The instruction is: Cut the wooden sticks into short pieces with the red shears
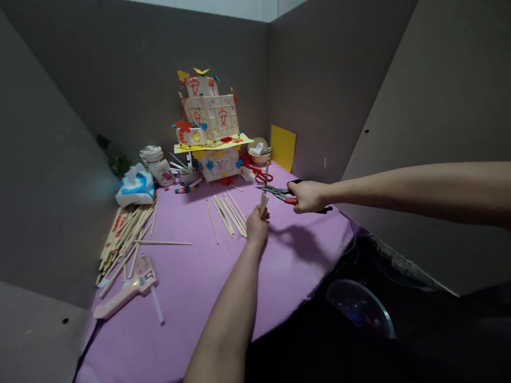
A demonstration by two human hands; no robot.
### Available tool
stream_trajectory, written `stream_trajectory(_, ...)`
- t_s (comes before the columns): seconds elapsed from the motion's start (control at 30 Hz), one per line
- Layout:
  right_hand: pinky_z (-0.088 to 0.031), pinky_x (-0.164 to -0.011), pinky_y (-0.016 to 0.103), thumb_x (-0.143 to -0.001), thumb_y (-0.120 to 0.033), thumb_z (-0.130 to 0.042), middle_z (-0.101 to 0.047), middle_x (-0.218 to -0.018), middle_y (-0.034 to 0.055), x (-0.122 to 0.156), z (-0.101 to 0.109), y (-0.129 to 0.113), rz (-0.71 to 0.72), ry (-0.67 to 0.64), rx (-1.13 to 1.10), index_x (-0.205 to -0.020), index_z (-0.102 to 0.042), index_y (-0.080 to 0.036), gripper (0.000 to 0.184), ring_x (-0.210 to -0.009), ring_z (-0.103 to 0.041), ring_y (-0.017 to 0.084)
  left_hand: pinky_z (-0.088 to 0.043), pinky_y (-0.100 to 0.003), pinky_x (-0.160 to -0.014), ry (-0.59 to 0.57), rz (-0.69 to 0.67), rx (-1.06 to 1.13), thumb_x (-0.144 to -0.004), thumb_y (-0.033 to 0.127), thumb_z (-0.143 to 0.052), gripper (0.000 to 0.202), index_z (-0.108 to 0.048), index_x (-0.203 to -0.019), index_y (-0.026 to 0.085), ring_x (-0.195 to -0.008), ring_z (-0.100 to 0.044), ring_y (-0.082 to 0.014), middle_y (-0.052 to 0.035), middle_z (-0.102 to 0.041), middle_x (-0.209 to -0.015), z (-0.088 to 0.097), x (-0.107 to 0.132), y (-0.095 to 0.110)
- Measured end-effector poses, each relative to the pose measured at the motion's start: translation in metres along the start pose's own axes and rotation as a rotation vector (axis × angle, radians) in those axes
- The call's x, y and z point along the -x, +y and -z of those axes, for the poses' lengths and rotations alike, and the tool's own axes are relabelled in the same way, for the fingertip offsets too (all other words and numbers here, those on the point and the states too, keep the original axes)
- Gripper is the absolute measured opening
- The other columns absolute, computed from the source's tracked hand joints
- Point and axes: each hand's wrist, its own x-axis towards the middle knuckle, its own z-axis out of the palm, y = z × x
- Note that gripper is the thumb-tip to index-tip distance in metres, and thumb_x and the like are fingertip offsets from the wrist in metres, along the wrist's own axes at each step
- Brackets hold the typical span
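Stick bundle [264,202] sat pinched in the left grip [257,225], a taller stick [267,173] rising by the cutters [277,191] clasped in the right grip [309,196], so square blades and steady bundle probably suited best; bowl [260,160] beyond held white crumpled stuff [258,149], tub [384,314] below right held contents too dim to tell.

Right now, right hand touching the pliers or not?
Touching. The head view shows the right hand closed around the handles of the pliers, with the metal jaws sticking out past the fingers.
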Motion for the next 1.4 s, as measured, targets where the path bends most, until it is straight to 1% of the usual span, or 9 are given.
stream_trajectory(0.1,-0.036,-0.058,0.028,-0.074,-0.034,-0.059,-0.066,-0.097,0.0161,0.001,-0.001,0.000,0.006,0.006,-0.031,-0.108,-0.050,-0.012,0.041,-0.079,-0.062,0.025,-0.050,-0.023,-0.063,0.017,0.015,0.028,-0.083,0.016,-0.049,0.021,-0.060,-0.101,0.018,-0.071,-0.065,-0.0135,-0.0030,-0.068,-0.080,0.000,-0.001,-0.001)
stream_trajectory(0.2,-0.037,-0.056,0.028,-0.072,-0.037,-0.061,-0.067,-0.096,0.0152,0.000,-0.001,-0.003,-0.006,-0.047,-0.102,-0.108,-0.049,-0.013,0.045,-0.075,-0.062,0.024,-0.051,-0.022,-0.062,0.043,0.033,0.071,-0.085,0.017,-0.048,0.027,-0.058,-0.111,0.020,-0.071,-0.065,-0.0122,-0.0028,-0.068,-0.086,0.000,-0.002,-0.002)
stream_trajectory(0.33,-0.038,-0.054,0.029,-0.071,-0.040,-0.061,-0.066,-0.095,0.0148,0.000,0.001,-0.008,-0.068,-0.075,-0.179,-0.107,-0.048,-0.013,0.046,-0.074,-0.062,0.024,-0.051,-0.022,-0.059,0.096,-0.046,0.072,-0.081,0.010,-0.044,0.026,-0.059,-0.102,0.018,-0.071,-0.064,-0.0123,-0.0056,-0.062,-0.096,0.001,-0.002,-0.003)
stream_trajectory(0.47,-0.038,-0.053,0.029,-0.069,-0.042,-0.061,-0.064,-0.096,0.0150,0.000,0.004,-0.007,-0.064,-0.077,-0.230,-0.106,-0.048,-0.013,0.049,-0.074,-0.061,0.024,-0.049,-0.023,-0.058,0.114,-0.094,0.076,-0.078,0.008,-0.044,0.026,-0.061,-0.096,0.017,-0.068,-0.064,-0.0135,-0.0027,-0.059,-0.084,0.003,-0.003,-0.006)
stream_trajectory(0.7,-0.038,-0.053,0.028,-0.067,-0.038,-0.061,-0.060,-0.095,0.0105,-0.002,-0.004,0.016,0.014,-0.061,-0.346,-0.105,-0.045,-0.015,0.048,-0.073,-0.056,0.021,-0.050,-0.027,-0.068,0.044,-0.142,0.130,-0.078,0.012,-0.048,0.028,-0.065,-0.100,0.018,-0.068,-0.064,-0.0149,0.0000,-0.060,-0.075,0.004,-0.003,-0.008)
stream_trajectory(0.9,-0.038,-0.053,0.029,-0.066,-0.033,-0.062,-0.056,-0.090,0.0074,-0.001,-0.007,0.025,0.070,-0.039,-0.393,-0.099,-0.044,-0.016,0.042,-0.072,-0.052,0.019,-0.050,-0.027,-0.065,0.006,-0.074,0.188,-0.079,0.019,-0.054,0.023,-0.066,-0.098,0.017,-0.067,-0.065,-0.0156,-0.0005,-0.063,-0.072,0.003,-0.005,-0.012)
stream_trajectory(1.1,-0.039,-0.055,0.028,-0.067,-0.031,-0.059,-0.055,-0.090,0.0038,0.005,0.008,0.033,0.116,-0.157,-0.544,-0.099,-0.045,-0.020,0.037,-0.073,-0.052,0.018,-0.051,-0.024,-0.054,-0.042,0.048,0.290,-0.078,0.027,-0.059,0.026,-0.065,-0.100,0.016,-0.067,-0.065,-0.0163,-0.0029,-0.064,-0.073,0.001,-0.005,-0.015)
stream_trajectory(1.23,-0.039,-0.056,0.028,-0.065,-0.027,-0.060,-0.055,-0.089,0.0039,0.009,0.016,0.036,0.087,-0.079,-0.517,-0.098,-0.044,-0.020,0.038,-0.074,-0.052,0.018,-0.052,-0.025,-0.056,-0.055,0.039,0.289,-0.078,0.027,-0.059,0.027,-0.065,-0.101,0.016,-0.069,-0.065,-0.0160,-0.0040,-0.065,-0.076,0.001,-0.005,-0.012)
stream_trajectory(1.4,-0.039,-0.057,0.028,-0.065,-0.029,-0.060,-0.056,-0.091,0.0061,0.011,0.006,0.035,0.082,-0.011,-0.415,-0.097,-0.044,-0.018,0.038,-0.074,-0.052,0.019,-0.052,-0.024,-0.057,-0.013,0.062,0.304,-0.077,0.027,-0.060,0.025,-0.064,-0.099,0.016,-0.068,-0.065,-0.0153,-0.0042,-0.065,-0.076,0.000,-0.007,-0.012)
